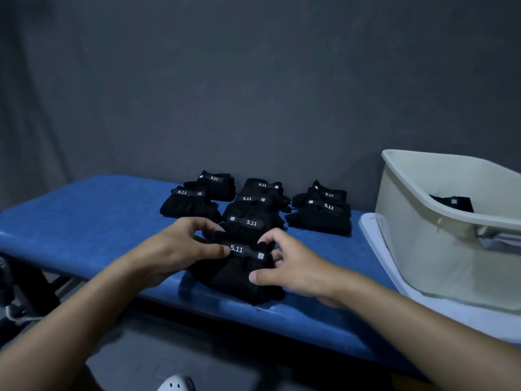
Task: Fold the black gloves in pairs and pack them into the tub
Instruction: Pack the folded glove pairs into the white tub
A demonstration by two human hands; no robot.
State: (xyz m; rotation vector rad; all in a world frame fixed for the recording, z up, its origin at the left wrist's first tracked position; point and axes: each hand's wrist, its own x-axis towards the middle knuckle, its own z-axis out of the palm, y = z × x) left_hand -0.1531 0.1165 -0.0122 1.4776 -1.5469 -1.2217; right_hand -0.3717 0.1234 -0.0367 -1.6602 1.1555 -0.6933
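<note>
A folded pair of black gloves [236, 275] with a "5.11" strap lies near the front edge of the blue padded bench [84, 221]. My left hand [180, 246] grips its left side, thumb on the strap. My right hand [284, 266] grips its right side, thumb pressed on the fabric. Behind it sit several more folded black pairs: a left stack [194, 198], a middle row [253, 210] and a right stack [321, 213]. The beige tub [439, 221] stands at the right with one black pair [454, 203] inside.
The tub rests on a pale lid or tray [394, 277] at the bench's right end. A dark grey curtain hangs right behind the bench. Below the front edge are the floor, a white shoe [174, 384] and dark objects at the far left.
</note>
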